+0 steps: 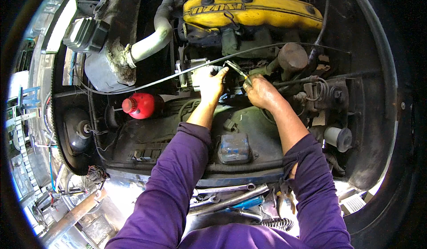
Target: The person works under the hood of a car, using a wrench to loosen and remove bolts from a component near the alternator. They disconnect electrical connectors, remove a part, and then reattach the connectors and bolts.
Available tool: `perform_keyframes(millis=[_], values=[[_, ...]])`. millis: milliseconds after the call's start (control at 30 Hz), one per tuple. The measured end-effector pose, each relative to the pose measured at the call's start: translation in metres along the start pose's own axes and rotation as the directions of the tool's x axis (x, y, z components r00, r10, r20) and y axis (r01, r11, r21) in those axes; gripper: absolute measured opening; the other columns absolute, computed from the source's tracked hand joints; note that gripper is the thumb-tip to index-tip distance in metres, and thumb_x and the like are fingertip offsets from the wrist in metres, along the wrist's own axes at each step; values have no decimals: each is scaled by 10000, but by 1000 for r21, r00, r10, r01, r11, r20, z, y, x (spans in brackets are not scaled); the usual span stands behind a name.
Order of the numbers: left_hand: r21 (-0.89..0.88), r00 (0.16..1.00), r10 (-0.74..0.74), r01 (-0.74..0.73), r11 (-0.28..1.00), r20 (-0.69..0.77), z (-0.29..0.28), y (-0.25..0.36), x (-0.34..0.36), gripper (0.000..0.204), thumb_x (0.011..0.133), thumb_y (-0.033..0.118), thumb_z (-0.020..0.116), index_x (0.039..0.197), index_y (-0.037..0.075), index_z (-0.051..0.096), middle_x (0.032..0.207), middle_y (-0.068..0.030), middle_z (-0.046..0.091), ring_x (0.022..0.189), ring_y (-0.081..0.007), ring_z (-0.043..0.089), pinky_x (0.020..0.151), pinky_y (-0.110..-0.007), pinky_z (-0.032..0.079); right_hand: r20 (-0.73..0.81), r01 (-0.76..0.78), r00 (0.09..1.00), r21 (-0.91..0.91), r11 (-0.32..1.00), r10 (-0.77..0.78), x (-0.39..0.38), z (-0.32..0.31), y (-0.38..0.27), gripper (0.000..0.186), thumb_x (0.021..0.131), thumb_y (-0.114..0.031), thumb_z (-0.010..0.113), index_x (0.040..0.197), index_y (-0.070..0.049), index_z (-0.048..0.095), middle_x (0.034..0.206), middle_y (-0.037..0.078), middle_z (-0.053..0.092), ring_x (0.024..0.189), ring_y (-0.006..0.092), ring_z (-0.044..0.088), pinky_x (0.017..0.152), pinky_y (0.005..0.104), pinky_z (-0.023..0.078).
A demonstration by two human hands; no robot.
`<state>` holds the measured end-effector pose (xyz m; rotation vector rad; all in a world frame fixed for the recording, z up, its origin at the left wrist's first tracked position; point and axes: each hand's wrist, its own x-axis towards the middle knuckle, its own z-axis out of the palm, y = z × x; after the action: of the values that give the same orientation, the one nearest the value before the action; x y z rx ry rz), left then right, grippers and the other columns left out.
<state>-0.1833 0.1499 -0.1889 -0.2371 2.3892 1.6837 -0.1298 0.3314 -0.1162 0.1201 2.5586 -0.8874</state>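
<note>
My right hand (261, 90) is closed round what look like pliers (236, 68), with a bright metal head and a bit of yellow on the handle. Their tip points left, close to the fingertips of my left hand (211, 83). That left hand is pinched, and what it holds is too small or hidden to make out. Both hands are over the engine bay, in front of the engine's yellow valve cover (253, 12). Beside my left hand sits a silvery ribbed engine part (189, 74). A long thin black cable (155, 82) arcs across just above the hands.
A red bottle (141, 105) with a red cap stands left of my left forearm. A pale hose (153, 45) runs at upper left. The round canister (293, 57) lies right of my hands. Below my arms are a dusty box (234, 148), wrenches (227, 189) and a coiled hose (278, 224).
</note>
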Motion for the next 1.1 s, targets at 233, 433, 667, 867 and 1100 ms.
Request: perform_keyframes(millis=[233,433,667,867,1100], values=[[314,949,301,-260,913,-90,-1,17,-8,428,832,394,849,735,19,666,676,-100,593,634,-207,510,592,-398,400,-33,83,996,-143,986,-89,0,10,9,393,1004,-256,565,1270,27,623,1364,275,546,1314,451,502,1099,586,404],[180,982,86,-116,977,166,-3,16,-9,284,919,298,748,1003,27,747,833,-139,730,732,-225,644,704,-382,495,-78,40,995,-242,969,-60,-3,19,-1,394,1012,-284,562,1261,16,624,1360,248,541,1310,441,493,1095,582,393],[76,953,144,-170,982,266,1,8,-6,309,981,245,668,1099,-32,738,958,-182,768,855,-236,718,801,-363,540,-118,-27,993,-153,988,9,-4,26,-10,423,1028,-378,562,1242,-24,651,1344,262,552,1242,448,557,1047,537,472],[234,945,101,-179,956,312,-1,16,-7,304,995,229,643,1077,-49,733,928,-209,761,805,-272,726,767,-376,547,-87,-97,992,-69,993,91,-2,27,-13,446,1047,-408,513,1190,-14,668,1257,293,645,1163,467,634,995,537,516],[470,942,241,-327,820,233,3,19,-16,295,948,295,695,1020,14,751,938,-243,740,873,-411,721,811,-453,566,166,-182,976,243,953,144,6,15,-10,496,1008,-385,563,1181,63,685,1191,307,692,1130,443,666,991,469,517]])
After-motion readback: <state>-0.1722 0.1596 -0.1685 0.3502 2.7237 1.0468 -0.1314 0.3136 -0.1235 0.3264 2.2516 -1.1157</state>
